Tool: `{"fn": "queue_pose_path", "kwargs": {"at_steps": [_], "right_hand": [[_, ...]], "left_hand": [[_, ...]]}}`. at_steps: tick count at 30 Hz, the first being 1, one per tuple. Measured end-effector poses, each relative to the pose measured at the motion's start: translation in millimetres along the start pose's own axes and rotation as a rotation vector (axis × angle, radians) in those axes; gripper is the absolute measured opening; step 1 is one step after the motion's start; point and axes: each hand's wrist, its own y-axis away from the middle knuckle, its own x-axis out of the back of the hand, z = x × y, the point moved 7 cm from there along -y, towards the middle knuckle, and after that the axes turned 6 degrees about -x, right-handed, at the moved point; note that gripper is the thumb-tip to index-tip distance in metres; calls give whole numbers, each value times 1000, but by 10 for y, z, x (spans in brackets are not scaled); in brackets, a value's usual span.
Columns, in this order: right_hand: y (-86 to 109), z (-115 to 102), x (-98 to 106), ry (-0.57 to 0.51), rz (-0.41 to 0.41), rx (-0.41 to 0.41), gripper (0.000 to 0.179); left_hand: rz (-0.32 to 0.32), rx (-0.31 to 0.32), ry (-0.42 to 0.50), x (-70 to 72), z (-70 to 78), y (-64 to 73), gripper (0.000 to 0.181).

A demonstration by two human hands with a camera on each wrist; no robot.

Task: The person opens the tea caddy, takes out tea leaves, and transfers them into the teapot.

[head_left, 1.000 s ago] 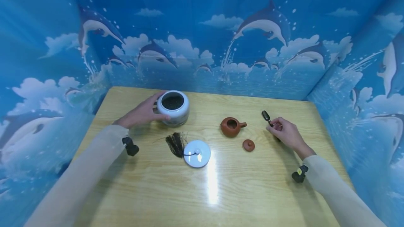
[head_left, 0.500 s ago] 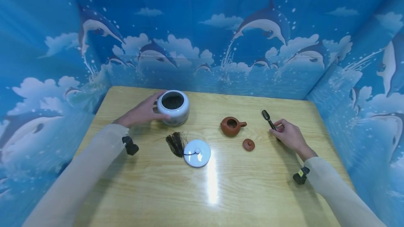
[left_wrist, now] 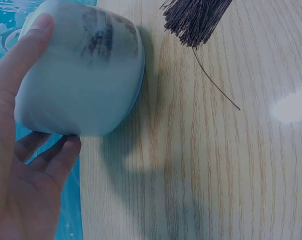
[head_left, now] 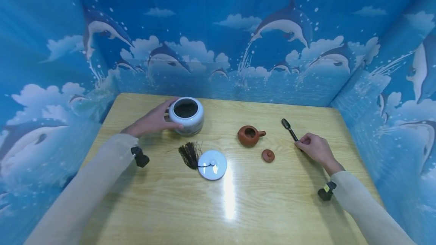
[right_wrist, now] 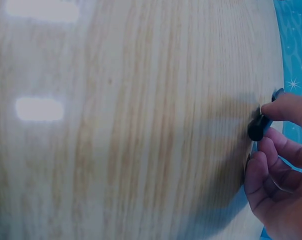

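My left hand grips a white porcelain jar at the back left, thumb and fingers spread around its side. The jar's mouth faces up without a lid, and dark loose contents show inside. In the left wrist view a dark painted pattern marks the jar. Over at the right, my right hand pinches a black long-handled spoon near its handle end, between thumb and fingertips. The spoon's bowl points toward the back left. From the right wrist camera, the rounded end of the handle pokes out below the thumb.
A brown clay teapot stands uncovered near the middle, handle to the right. Its small lid lies in front of it. A white round lid with a dark tassel lies nearer the left. Dolphin-print curtains surround the table.
My right hand has slid back along the spoon toward its handle end, so more of the handle shows. The spoon's bowl stays about where it was. The left hand and jar hold still.
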Motion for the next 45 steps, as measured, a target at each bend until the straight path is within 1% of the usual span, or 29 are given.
{"fn": "queue_pose_path", "kwargs": {"at_steps": [4,8,12,17,24,31,35,39,45], "right_hand": [[-3,22,6,-8,3,-5,31],[-3,48,41,-22,34,-3,33],[-2,73,76,-56,56,7,36],[8,89,128,-93,78,12,39],[-2,148,209,-198,120,-41,45],[-21,188,283,-269,202,-69,49],[-31,172,318,-312,229,-63,51],[-29,126,374,-342,249,-54,49],[-46,27,468,-352,271,-27,46]], "left_hand": [[9,3,-1,0,-26,-10,124],[8,2,-5,-5,-46,-15,125],[6,-3,6,1,-24,2,125],[4,6,-3,1,-13,9,125],[0,18,-12,0,-28,3,126],[3,14,-20,-2,-28,1,126],[6,13,-19,-3,-40,3,125],[7,15,-17,-5,-41,6,123],[9,17,-20,1,-21,13,124]]}}
